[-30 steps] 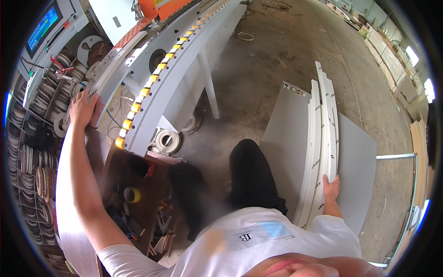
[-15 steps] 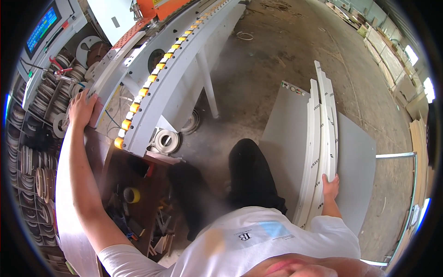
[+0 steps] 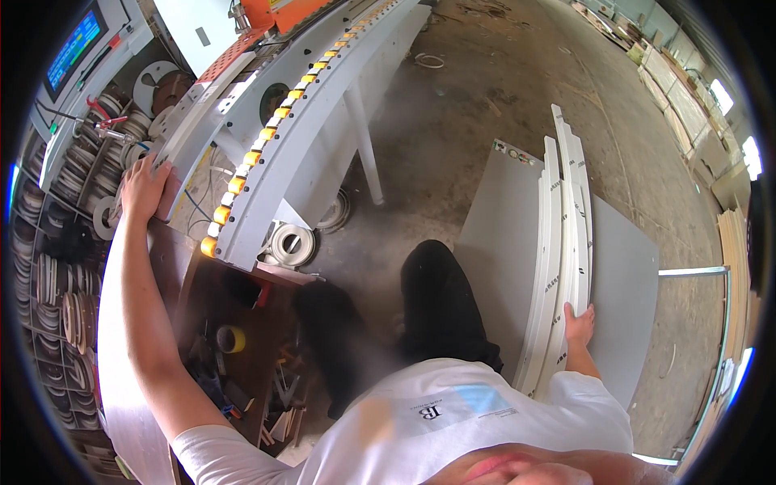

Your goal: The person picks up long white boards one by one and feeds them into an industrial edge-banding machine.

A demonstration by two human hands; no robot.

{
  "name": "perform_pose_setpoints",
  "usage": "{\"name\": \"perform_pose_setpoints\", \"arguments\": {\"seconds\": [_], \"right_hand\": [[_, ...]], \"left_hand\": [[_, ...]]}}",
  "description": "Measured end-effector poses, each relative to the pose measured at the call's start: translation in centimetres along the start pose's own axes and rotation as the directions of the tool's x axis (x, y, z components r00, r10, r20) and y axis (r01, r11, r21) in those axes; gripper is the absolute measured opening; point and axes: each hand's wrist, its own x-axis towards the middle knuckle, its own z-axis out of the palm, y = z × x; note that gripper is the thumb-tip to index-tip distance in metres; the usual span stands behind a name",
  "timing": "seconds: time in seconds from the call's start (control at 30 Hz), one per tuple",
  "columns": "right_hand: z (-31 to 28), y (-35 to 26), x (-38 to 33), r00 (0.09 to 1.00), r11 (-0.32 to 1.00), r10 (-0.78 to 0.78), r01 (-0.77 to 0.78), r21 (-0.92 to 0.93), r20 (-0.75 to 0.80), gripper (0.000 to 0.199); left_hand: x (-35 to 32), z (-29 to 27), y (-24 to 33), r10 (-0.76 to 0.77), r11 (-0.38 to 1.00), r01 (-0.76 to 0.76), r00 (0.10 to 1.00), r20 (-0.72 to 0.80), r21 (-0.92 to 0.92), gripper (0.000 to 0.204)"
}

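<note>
My left hand [image 3: 143, 191] is at the near end of the edge-banding machine [image 3: 279, 174]. Its fingers curl around the end of a pale strip [image 3: 179, 145] lying along the machine's guide; the fingertips are partly hidden. On my right, a stack of long white strips [image 3: 552, 267] with dark printed marks lies lengthwise on grey panels [image 3: 501, 218]. My right hand [image 3: 579, 323] is closed around the outer edge of the stack near its close end, thumb on top of a white strip.
A row of yellow and white rollers [image 3: 252, 158] lines the machine's edge. Edge-band coils [image 3: 77, 311] fill racks at far left, below a control screen [image 3: 74, 52]. A coil [image 3: 291, 245] and a yellow tape roll [image 3: 231, 339] sit low near my legs. Boards [image 3: 735, 299] stand at far right.
Both hands stay in nearly the same places. Only a very slight shift of the view and of my knee shows.
</note>
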Motion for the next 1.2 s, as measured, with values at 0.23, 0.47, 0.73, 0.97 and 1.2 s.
{"name": "perform_pose_setpoints", "arguments": {"seconds": [0.23, 0.47, 0.73, 0.97, 1.2], "right_hand": [[0.8, 0.5, 0.5, 1.0, 1.0, -0.008, 0.008, -0.005, -0.021, 0.102], [-0.1, 0.0, -0.3, 1.0, 1.0, 0.018, -0.018, 0.024, 0.0, 0.101], [0.2, 0.2, 0.0, 1.0, 0.999, 0.008, -0.008, 0.031, -0.006, 0.102], [-0.2, 0.1, -0.3, 1.0, 0.998, -0.018, 0.017, 0.065, 0.021, 0.109], [-0.6, -0.1, -0.5, 0.999, 0.996, -0.001, -0.004, 0.086, 0.05, 0.11]], "left_hand": [[0.1, 0.2, -0.2, -0.005, 1.0, 0.005, 1.0, -0.004, 0.014, 0.067], [0.2, 0.2, -0.1, -0.006, 1.0, 0.006, 1.0, 0.0, 0.014, 0.068], [0.2, 0.0, -0.1, -0.003, 1.0, 0.003, 1.0, 0.011, 0.016, 0.067], [0.2, 0.4, -0.4, -0.001, 1.0, 0.001, 1.0, -0.002, 0.022, 0.066], [0.2, 0.2, -0.2, 0.001, 1.0, -0.001, 1.0, 0.006, 0.012, 0.067]]}}
